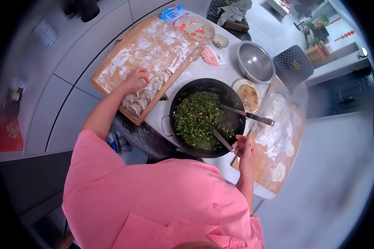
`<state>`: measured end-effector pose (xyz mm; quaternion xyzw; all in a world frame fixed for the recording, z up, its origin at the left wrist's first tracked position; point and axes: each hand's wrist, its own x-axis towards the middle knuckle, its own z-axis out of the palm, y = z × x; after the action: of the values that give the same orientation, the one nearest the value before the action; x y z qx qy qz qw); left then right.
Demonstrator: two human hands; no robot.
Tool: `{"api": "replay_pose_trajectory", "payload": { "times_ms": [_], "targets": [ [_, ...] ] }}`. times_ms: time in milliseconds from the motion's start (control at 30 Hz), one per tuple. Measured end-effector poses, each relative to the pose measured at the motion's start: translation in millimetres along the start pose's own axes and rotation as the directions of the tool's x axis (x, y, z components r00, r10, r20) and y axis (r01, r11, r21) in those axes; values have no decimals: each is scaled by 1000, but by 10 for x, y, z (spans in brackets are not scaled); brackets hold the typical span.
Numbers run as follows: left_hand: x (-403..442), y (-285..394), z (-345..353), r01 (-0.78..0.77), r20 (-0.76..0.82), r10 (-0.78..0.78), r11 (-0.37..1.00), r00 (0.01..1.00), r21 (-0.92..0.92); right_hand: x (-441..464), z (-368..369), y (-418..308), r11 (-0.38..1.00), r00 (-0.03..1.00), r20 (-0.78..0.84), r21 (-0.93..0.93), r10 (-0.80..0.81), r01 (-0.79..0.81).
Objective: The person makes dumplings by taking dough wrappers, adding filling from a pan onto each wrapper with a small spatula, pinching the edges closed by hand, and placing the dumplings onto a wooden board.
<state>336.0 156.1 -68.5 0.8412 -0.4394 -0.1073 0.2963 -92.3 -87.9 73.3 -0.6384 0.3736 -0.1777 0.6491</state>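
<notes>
My left hand [136, 80] is over the floured wooden board [133, 45], its fingers curled down beside a cluster of dumplings [142, 101]; whether it holds one is hidden. My right hand [246, 152] is just off the lower right rim of a large black pot [237, 124], fingers bent near the end of a metal utensil [223, 140]; what lies between them is too small to tell. Chopped green filling [198, 120] fills much of the pot. A second utensil with a dark handle [257, 119] rests across the pot's right rim.
A steel bowl [256, 62] and a plate with a browned flatbread [248, 96] stand beyond the pot. At the right, another floured board [259, 166] carries dough wrappers [278, 172] and plastic film. A red-patterned plate [195, 28] and small bowl [220, 40] are at the back.
</notes>
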Motion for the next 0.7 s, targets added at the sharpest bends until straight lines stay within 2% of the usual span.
{"api": "replay_pose_trajectory", "payload": {
  "times_ms": [100, 133, 167, 233, 267, 300, 333, 367, 467, 533, 700],
  "targets": [
    [4, 8, 9, 19, -22, -20, 999, 1000, -30, -2, -43, -22, 1000, 1000, -11, -9, -10, 10],
    [37, -270, 177, 13, -22, -14, 999, 1000, -34, -8, -59, -19, 1000, 1000, -14, -14, -7, 7],
    [112, -770, 475, -29, -9, 29, 999, 1000, 36, -17, -63, 3, 1000, 1000, -24, -15, -13, 13],
    [272, -1033, 520, -64, 7, 64, 985, 998, 163, -6, -79, 17, 1000, 999, -38, -18, 11, -11],
    [216, -879, 474, -53, 8, 53, 975, 999, 217, -8, -90, 0, 999, 1000, -26, -38, 18, -19],
    [154, -658, 345, -46, -30, 50, 989, 998, 138, -14, -76, -21, 999, 1000, -19, -21, 26, -26],
    [195, -635, 350, 104, -2, -104, 994, 995, 42, 21, -120, 78, 1000, 1000, 7, 19, 17, -17],
    [120, -319, 191, 92, -34, -94, 994, 995, -56, 14, -106, 53, 997, 1000, 14, 69, 23, -24],
    [12, 78, -49, -26, -62, 25, 1000, 998, -7, 9, -118, 31, 999, 1000, 4, 42, -26, 25],
    [1, 182, -110, 22, 2, -22, 998, 1000, -64, 26, -144, 49, 996, 999, 30, 85, -15, 13],
    [26, 140, -74, 33, 29, -32, 999, 999, -32, 36, -176, 83, 996, 999, 31, 93, -20, 17]
  ]
}}
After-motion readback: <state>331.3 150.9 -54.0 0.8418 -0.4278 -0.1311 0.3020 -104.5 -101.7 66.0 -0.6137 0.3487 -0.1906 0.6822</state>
